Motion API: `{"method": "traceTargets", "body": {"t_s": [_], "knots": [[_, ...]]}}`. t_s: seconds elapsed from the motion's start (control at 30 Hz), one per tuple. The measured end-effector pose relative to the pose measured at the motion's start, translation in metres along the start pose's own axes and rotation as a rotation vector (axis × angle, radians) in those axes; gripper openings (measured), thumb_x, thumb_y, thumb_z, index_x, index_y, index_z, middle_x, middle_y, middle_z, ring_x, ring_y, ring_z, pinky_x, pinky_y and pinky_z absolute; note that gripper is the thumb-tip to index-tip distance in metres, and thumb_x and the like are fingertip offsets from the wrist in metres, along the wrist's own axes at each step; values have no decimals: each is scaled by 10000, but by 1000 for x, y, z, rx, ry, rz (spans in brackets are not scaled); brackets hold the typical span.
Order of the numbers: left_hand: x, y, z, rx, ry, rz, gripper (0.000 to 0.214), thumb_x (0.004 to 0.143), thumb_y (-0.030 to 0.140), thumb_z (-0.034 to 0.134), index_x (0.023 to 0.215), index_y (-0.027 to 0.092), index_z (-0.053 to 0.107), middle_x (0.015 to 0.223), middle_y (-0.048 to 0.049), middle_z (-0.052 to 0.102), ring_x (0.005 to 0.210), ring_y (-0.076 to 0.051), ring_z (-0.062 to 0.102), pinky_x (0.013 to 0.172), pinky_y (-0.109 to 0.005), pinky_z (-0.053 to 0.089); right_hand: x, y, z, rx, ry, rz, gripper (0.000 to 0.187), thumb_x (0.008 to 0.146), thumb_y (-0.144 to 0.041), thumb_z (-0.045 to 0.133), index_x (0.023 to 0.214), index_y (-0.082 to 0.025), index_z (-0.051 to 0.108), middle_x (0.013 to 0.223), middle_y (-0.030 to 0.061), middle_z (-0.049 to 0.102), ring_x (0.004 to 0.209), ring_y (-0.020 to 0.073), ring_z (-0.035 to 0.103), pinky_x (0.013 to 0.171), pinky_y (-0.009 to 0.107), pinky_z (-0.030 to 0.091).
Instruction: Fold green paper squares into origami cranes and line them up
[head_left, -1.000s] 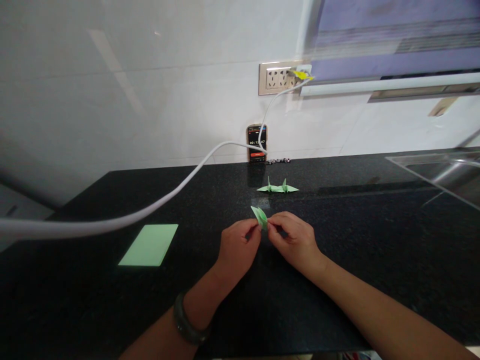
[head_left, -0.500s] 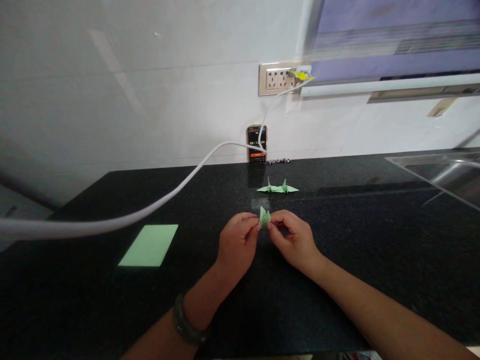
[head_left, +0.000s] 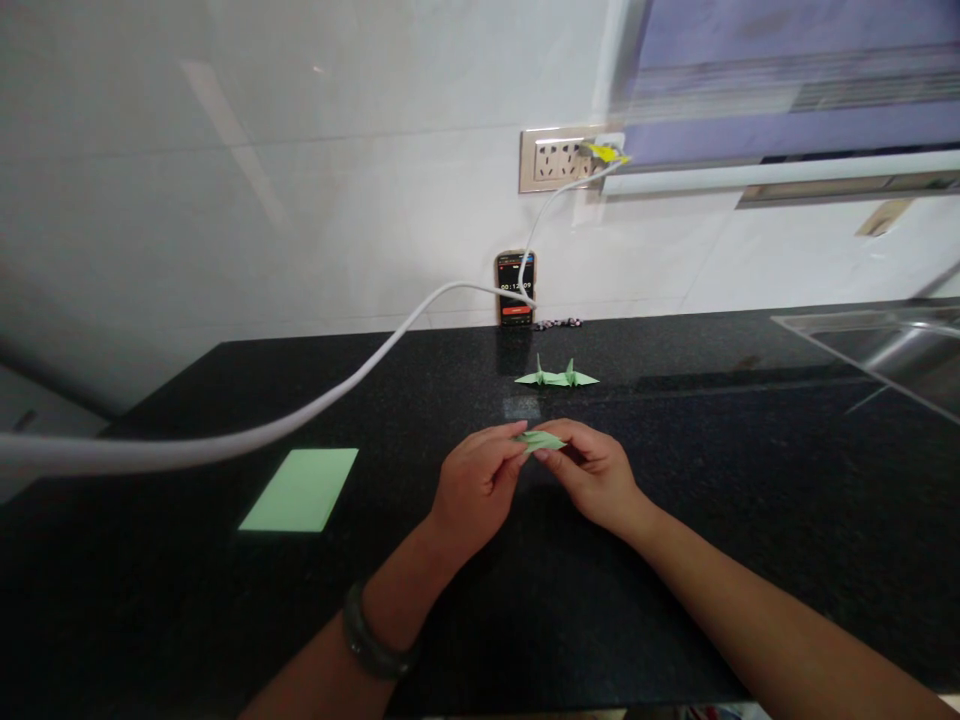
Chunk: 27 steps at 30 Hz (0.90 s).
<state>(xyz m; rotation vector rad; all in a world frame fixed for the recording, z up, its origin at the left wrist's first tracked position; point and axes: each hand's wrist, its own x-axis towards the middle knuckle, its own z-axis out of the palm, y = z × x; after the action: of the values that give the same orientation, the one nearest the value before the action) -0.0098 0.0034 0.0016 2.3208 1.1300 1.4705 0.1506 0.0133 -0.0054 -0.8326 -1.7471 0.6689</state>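
A small piece of folded light-green paper (head_left: 543,441) is held between my two hands above the dark countertop. My left hand (head_left: 476,485) pinches its left end between thumb and fingers. On the other side, my right hand (head_left: 595,472) grips the right part with thumb and forefinger, and the fingertips cover some of the folds. Just beyond the hands, two light-green folded paper cranes (head_left: 556,378) stand side by side on the counter. To the left of my left hand lies a flat stack of light-green paper (head_left: 300,490).
A phone (head_left: 516,290) showing a timer leans against the wall, with a beaded strap (head_left: 559,323) beside it. A white cable (head_left: 360,372) runs from the wall socket (head_left: 556,160) across the left foreground. A sink (head_left: 900,350) is set into the counter at right.
The folded paper has turned from standing with two raised points to lying flatter and pointing right. My right fingers have shifted their hold on it slightly.
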Motion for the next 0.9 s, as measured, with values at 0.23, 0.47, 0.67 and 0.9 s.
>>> {"method": "traceTargets", "body": {"t_s": [0.23, 0.47, 0.67, 0.9], "knots": [[3, 3, -3, -10, -50, -21, 120, 763, 158, 518, 812, 193, 622, 903, -48, 664, 872, -149, 600, 796, -308, 479, -1, 5, 1, 80, -11, 49, 113, 777, -214, 548, 877, -207, 598, 865, 42, 641, 813, 157, 596, 717, 300, 490], [3, 4, -3, -93, -26, -39, 86, 737, 153, 551, 779, 186, 618, 859, -46, 660, 852, -146, 594, 788, -302, 473, -1, 4, 1, 127, -39, 72, 113, 789, -212, 534, 887, -197, 590, 852, 44, 630, 805, 148, 591, 722, 288, 485], [7, 3, -6, -168, -71, -162, 74, 735, 181, 566, 786, 171, 618, 830, -50, 646, 814, -143, 591, 755, -291, 474, -1, 5, 0, 133, -84, 81, 120, 800, -237, 520, 892, -189, 582, 839, 44, 613, 775, 145, 580, 703, 282, 478], [8, -4, -7, -362, -160, -245, 51, 737, 192, 565, 742, 174, 613, 932, -70, 648, 886, -165, 592, 821, -337, 460, 0, 9, -2, 159, -152, 129, 119, 796, -268, 527, 864, -187, 583, 809, 36, 611, 742, 147, 573, 676, 288, 476]]}}
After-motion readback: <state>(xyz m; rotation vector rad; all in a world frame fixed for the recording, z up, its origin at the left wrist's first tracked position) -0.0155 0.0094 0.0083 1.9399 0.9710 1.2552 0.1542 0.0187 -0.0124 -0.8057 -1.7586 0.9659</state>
